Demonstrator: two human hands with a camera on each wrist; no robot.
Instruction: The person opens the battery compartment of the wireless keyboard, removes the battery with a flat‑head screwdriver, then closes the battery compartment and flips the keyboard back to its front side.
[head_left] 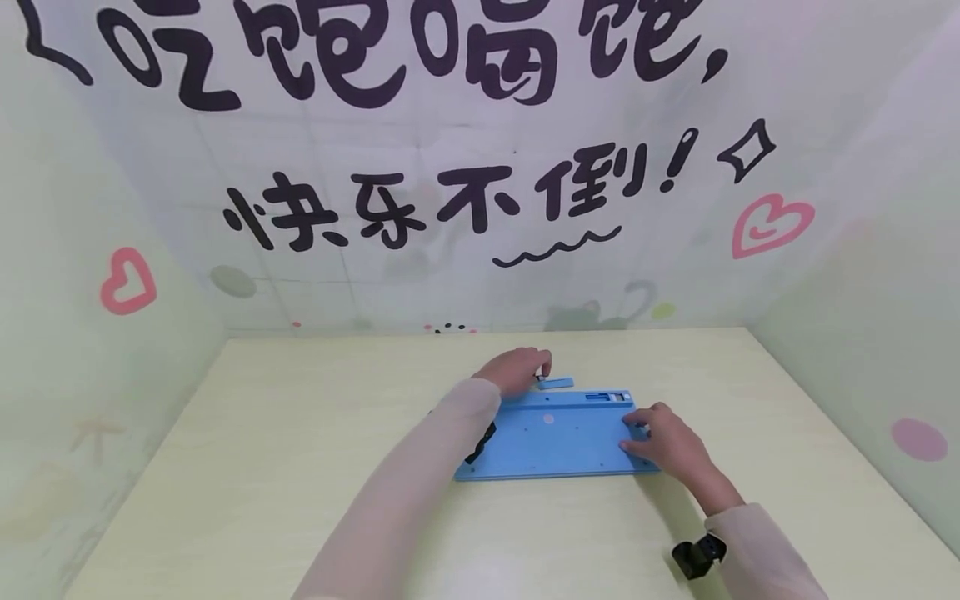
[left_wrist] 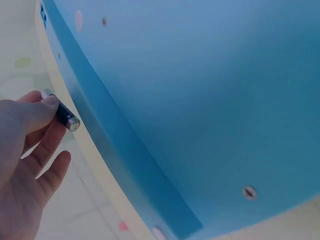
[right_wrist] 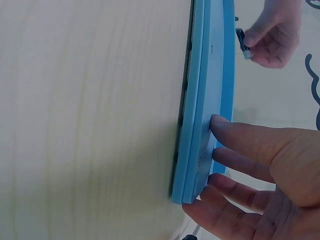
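Note:
A blue keyboard lies face down on the table, its flat underside with small screws turned up. Along its far edge runs a raised ridge with an uncovered battery compartment near the right end. Behind the ridge lies a small blue battery cover. My left hand is beyond the keyboard's far edge, pinching a small dark battery with a silver end between thumb and fingers. At the keyboard's right end, my right hand rests its thumb and fingertips on the underside and edge, fingers spread.
The pale wooden table extends around the keyboard. A white printed back wall and side walls enclose it. Black wrist cameras sit at both sleeves.

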